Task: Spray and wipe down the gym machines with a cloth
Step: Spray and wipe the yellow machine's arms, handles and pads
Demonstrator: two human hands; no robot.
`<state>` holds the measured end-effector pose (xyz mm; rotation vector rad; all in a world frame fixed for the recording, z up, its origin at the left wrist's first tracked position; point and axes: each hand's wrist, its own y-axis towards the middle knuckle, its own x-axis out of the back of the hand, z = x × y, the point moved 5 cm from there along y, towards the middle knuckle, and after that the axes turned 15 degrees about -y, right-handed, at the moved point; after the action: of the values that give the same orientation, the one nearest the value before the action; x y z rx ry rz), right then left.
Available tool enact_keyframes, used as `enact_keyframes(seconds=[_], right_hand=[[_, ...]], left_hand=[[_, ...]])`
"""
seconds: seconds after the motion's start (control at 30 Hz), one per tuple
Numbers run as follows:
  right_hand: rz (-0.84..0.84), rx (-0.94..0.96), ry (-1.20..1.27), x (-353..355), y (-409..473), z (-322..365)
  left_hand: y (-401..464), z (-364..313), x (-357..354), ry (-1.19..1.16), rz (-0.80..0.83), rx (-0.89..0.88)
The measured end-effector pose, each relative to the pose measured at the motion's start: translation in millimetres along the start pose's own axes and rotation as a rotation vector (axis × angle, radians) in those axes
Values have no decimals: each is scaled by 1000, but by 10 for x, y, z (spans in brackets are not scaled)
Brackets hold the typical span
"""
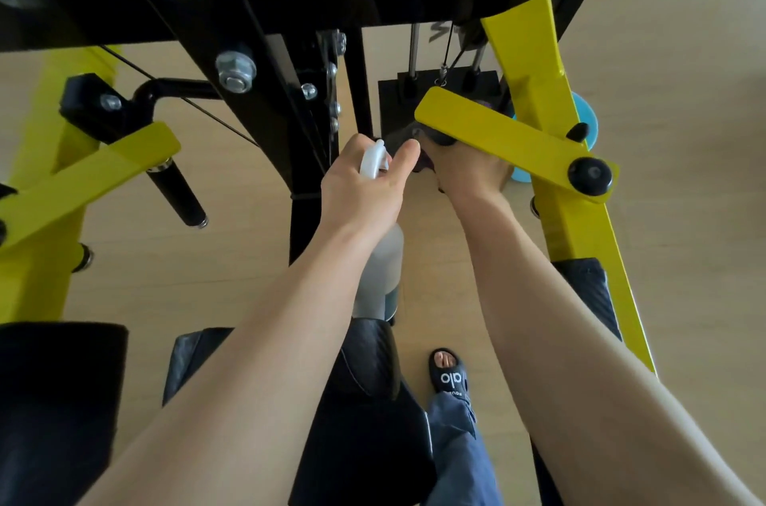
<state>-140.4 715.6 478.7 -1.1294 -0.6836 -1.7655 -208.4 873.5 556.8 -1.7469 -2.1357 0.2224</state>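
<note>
Left hand (364,190), frame centre: curled around the neck of a spray bottle (379,277), whose long axis runs down the frame under the wrist, nozzle toward the machine. Right hand (464,169), just beside it: grips a dark cloth (427,140) pressed under the yellow lever arm (497,136), which slants toward the lower right. The right hand is nearer.

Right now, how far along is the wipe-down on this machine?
Mid-job. Left hand grips the spray bottle; right hand holds a dark cloth under the right yellow arm. No wet or wiped areas can be told apart. The left yellow arm and black pads show no contact.
</note>
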Motion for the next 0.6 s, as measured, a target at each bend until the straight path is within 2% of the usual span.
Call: enact_keyframes(seconds=[0.1, 0.2, 0.43, 0.6], right_hand=[[-45, 43, 183, -52, 28, 75], [-36, -36, 322, -232, 4, 86], [18, -263, 357, -437, -105, -170], [68, -290, 405, -438, -120, -216]], left_hand=[[-15, -12, -5, -4, 1, -9], [-8, 0, -16, -2, -2, -28], [24, -6, -25, -20, 2, -50], [-3, -42, -2, -40, 12, -57]])
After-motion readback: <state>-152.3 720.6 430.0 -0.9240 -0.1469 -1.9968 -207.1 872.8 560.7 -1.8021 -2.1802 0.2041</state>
